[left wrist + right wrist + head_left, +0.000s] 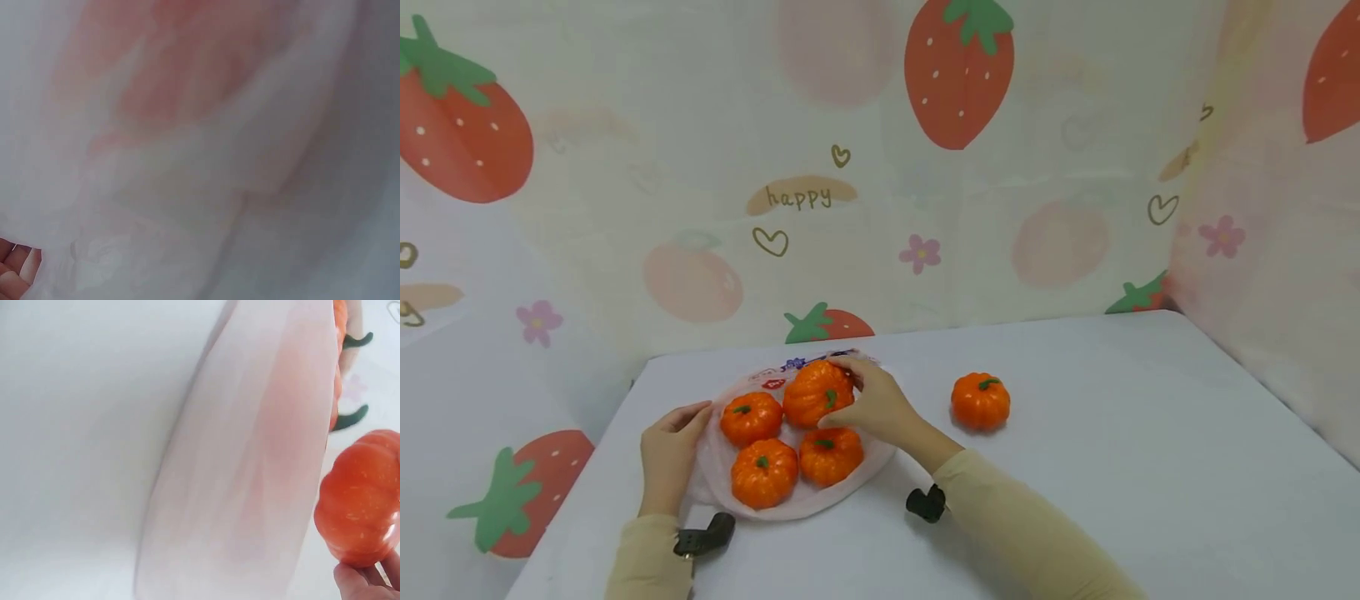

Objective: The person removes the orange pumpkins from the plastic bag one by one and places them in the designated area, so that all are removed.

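Observation:
A pinkish-white plastic bag (812,507) lies opened on the table with small orange pumpkins in it. My left hand (672,450) pinches the bag's left edge; in the left wrist view its fingers (19,269) show at the lower left corner beside the thin plastic. My right hand (876,404) grips a pumpkin (817,393) at the back of the bag, thumb in front and fingers behind. The right wrist view shows this held pumpkin (359,500) above the bag wall (250,487). Three more pumpkins, one of them at front left (764,473), sit close around it, green stems showing.
Another pumpkin (981,402) stands on the white table (1112,467), right of the bag. A strawberry-printed cloth (985,192) hangs behind the table's back edge and along both sides. Black wrist cameras (927,503) are strapped at both sleeves.

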`<state>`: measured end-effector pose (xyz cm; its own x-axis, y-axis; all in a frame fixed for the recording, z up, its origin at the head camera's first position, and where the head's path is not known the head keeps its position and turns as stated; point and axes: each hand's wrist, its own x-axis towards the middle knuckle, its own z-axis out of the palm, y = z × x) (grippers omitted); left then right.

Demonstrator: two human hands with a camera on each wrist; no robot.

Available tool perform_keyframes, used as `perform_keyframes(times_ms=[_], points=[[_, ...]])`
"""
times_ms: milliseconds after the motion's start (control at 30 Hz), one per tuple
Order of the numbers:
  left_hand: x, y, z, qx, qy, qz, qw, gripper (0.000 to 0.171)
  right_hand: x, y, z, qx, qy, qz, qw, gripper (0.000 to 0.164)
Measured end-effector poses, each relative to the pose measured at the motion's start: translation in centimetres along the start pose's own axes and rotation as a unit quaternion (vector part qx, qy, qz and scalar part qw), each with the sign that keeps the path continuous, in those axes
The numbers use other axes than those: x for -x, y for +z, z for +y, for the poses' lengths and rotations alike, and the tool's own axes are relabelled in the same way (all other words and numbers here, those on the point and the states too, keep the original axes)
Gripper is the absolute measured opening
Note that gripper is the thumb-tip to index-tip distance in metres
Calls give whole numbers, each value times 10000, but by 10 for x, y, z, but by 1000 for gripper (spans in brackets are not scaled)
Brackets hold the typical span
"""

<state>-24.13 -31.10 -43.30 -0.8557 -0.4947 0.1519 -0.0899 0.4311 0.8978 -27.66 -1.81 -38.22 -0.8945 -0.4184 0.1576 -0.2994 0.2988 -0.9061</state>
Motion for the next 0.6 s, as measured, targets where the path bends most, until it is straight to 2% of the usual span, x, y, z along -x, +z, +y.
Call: perform_keyframes(times_ms=[267,467,600], points=[[-1,-2,2,-25,-65,-21,10000,39,18,-33,3,-185,-190,259,9993,78],[-1,0,0,-74,-70,16,9999,38,33,-55,7,-106,30,341,9994,79],[-1,0,0,0,-96,-29,9999,40,42,-69,9,-46,35,458,9989,79]])
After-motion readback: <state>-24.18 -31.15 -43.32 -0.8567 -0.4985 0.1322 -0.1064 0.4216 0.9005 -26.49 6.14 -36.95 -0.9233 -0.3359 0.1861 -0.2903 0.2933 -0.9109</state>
